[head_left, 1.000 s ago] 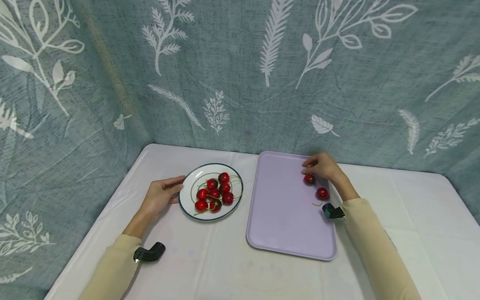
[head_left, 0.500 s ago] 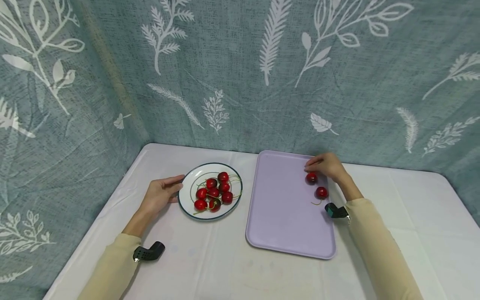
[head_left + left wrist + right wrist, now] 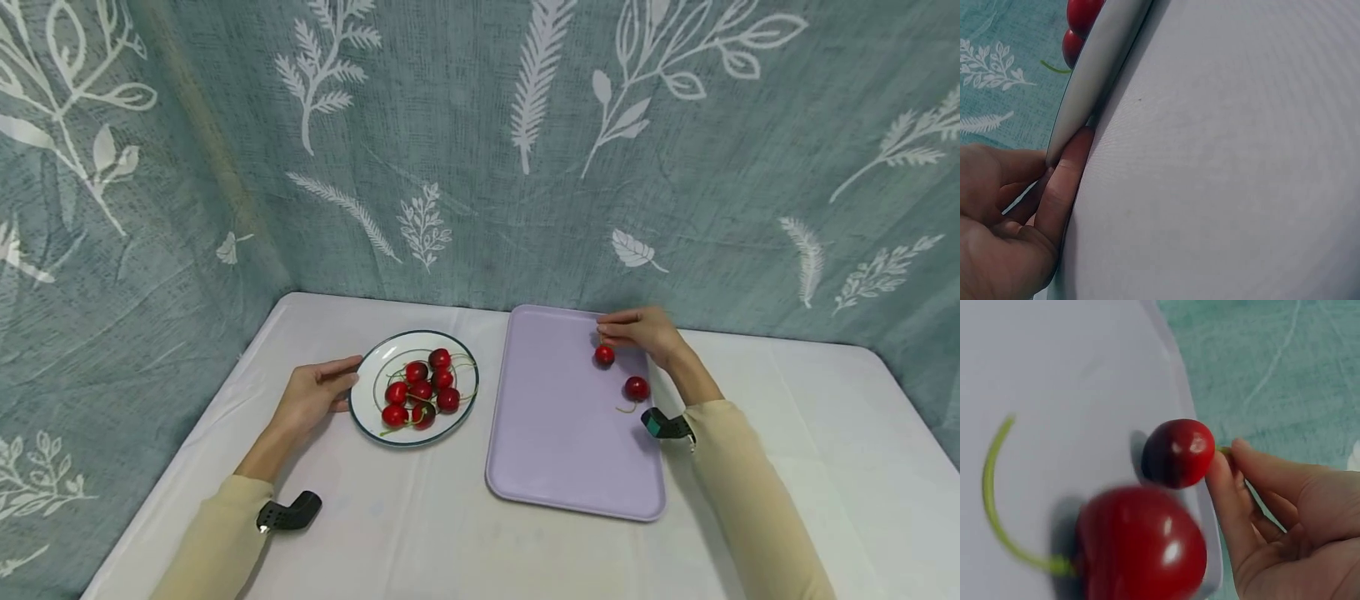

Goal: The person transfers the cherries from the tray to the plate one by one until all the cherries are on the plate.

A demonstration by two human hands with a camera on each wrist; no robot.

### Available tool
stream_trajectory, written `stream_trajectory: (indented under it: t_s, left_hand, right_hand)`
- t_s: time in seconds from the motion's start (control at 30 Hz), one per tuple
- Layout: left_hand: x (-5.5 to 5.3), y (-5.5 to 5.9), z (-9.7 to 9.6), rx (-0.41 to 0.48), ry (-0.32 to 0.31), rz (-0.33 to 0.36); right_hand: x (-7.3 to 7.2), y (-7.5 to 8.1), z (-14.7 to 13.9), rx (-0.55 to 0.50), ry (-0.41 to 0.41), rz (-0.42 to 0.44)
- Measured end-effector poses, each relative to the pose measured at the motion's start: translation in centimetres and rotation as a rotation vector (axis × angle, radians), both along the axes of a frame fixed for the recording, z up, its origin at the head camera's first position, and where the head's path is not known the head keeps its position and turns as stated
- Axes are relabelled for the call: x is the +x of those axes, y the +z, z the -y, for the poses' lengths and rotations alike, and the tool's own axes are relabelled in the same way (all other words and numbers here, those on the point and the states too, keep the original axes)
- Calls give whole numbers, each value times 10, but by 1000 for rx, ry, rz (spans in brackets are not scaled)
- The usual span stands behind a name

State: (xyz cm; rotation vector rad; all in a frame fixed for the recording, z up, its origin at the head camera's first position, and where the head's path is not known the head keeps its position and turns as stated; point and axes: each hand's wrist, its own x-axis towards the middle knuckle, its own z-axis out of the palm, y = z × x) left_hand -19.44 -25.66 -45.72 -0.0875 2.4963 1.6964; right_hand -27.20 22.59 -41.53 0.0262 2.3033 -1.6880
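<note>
In the head view my left hand [image 3: 306, 398] is at the left rim of a white plate [image 3: 372, 385] with a dark blue edge. Thumb and fingers pinch that rim, with one finger under the plate in the left wrist view. Several red cherries [image 3: 420, 392] with green stems lie on the plate. Over the far right of a lilac tray [image 3: 558, 450], my right hand [image 3: 651, 337] pinches a cherry [image 3: 1179, 454] by its short green stem between thumb and finger. Another cherry [image 3: 637, 388] with a curved stem lies on the tray, nearer to me.
Plate and tray stand side by side on a white-covered table [image 3: 420, 525], with a narrow gap between them. A teal curtain [image 3: 480, 225] with white leaf prints hangs behind the table and along its left side. Each sleeve carries a black wrist camera [image 3: 288, 512].
My right hand has moved slightly left, and the cherry at its fingertips has shifted left with it, away from the other tray cherry. My left hand stays at the plate rim.
</note>
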Motion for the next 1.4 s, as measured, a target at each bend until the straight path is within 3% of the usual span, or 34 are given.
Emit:
stream_trajectory:
  t_s: [0.27, 0.53, 0.83, 1.4]
  left_hand:
    - [1, -1, -2, 12, 15, 1]
    - [0, -1, -5, 22, 11, 2]
    - [1, 2, -5, 24, 16, 9]
    - [2, 3, -7, 25, 31, 29]
  right_hand:
    - [-3, 6, 31, -96, -37, -9]
    - [-1, 12, 61, -264, -65, -5]
    - [4, 12, 96, -380, 24, -21]
    - [7, -2, 170, -449, 84, -15]
